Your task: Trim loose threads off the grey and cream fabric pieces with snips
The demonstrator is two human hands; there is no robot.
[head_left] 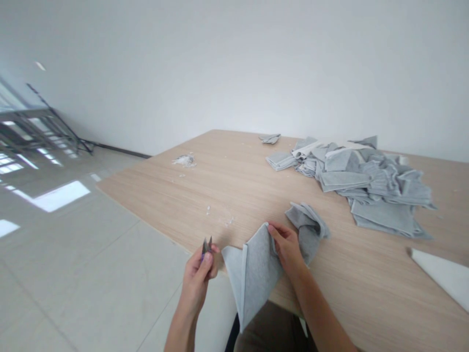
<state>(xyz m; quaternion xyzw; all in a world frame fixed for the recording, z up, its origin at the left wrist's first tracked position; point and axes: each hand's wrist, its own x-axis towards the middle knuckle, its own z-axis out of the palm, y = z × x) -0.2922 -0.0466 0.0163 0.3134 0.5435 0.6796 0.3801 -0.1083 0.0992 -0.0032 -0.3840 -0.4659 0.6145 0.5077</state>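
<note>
In my left hand is a pair of small thread snips, blades pointing up and slightly apart. My right hand pinches the upper corner of a grey cloth piece. This cloth has a raised seam running down it and hangs over the table's front edge, its lower tip above my lap. Just left of the cloth's left corner are the snips, apart from it. Behind my right hand a crumpled grey cloth lies on the table; whether it joins the held piece is hidden.
A large heap of grey cloth pieces covers the right back of the wooden table. One small grey piece lies near the wall. White thread scraps sit at the left. A white sheet-like object enters at the right edge.
</note>
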